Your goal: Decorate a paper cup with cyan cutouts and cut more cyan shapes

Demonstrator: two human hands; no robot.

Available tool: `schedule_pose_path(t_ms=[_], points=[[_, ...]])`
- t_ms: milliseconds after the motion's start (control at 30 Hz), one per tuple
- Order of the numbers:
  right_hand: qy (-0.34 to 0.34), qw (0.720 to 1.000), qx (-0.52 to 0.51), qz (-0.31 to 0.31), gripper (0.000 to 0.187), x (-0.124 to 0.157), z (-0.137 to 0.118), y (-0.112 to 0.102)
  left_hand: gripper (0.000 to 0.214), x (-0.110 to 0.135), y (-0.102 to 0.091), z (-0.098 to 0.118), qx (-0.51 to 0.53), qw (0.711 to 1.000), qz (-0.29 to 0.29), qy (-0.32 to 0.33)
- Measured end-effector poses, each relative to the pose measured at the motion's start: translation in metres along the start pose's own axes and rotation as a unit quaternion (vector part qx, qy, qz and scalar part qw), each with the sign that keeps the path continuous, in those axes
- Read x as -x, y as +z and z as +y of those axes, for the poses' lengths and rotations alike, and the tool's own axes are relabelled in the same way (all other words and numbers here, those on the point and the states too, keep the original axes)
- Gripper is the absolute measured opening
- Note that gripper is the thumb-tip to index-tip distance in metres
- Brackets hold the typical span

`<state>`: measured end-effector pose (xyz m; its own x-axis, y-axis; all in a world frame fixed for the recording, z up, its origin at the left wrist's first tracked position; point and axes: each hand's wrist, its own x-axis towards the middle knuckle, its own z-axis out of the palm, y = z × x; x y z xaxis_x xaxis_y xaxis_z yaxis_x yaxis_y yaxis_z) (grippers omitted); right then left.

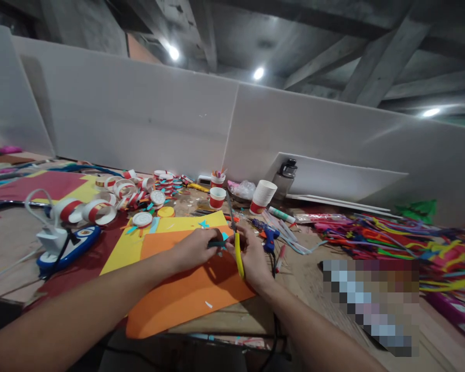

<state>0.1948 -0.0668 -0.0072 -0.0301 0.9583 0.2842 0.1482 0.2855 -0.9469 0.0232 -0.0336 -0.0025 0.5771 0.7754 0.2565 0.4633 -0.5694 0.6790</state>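
A cutting step is judged to be in hand. A small teal paper scrap (217,243) is pinched between the fingers of the left hand (196,249), just above the orange sheet (186,297) that is spread on the tabletop (310,276). The yellow-handled scissors (238,256) are gripped by the right hand (252,261), the fingers being curled tight about the handle and the blades pointed away toward the cups. Whether the blades are parted cannot be told. Any further cut is judged to call for a steady pinch on the scrap and for the blades to be kept clear of the left fingertips, since the two hands are nearly touching.

One pair of scissors, one scrap and one orange sheet are counted, with one yellow sheet (126,250) lying partly beneath it. One blue glue gun (269,236), two single red-and-white cups (217,198), one stack of cups (262,195) and one dark bottle (285,176) are seen beyond. The red-ringed lids at the left are too many to be counted surely.
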Motion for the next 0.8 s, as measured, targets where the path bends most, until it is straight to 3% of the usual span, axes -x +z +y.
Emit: schedule_pose_path(t_ms=[433, 800], points=[[-0.018, 1.000, -0.024, 0.004, 0.044, -0.0006, 0.0006, -0.0013, 0.018, 0.0059, -0.0063, 0.0076, -0.169, 0.983, -0.015, 0.068], [0.002, 0.998, -0.055, 0.017, 0.052, 0.0000, 0.0004, -0.0015, 0.029, 0.0034, -0.0043, 0.0092, -0.054, 0.998, -0.007, 0.019]])
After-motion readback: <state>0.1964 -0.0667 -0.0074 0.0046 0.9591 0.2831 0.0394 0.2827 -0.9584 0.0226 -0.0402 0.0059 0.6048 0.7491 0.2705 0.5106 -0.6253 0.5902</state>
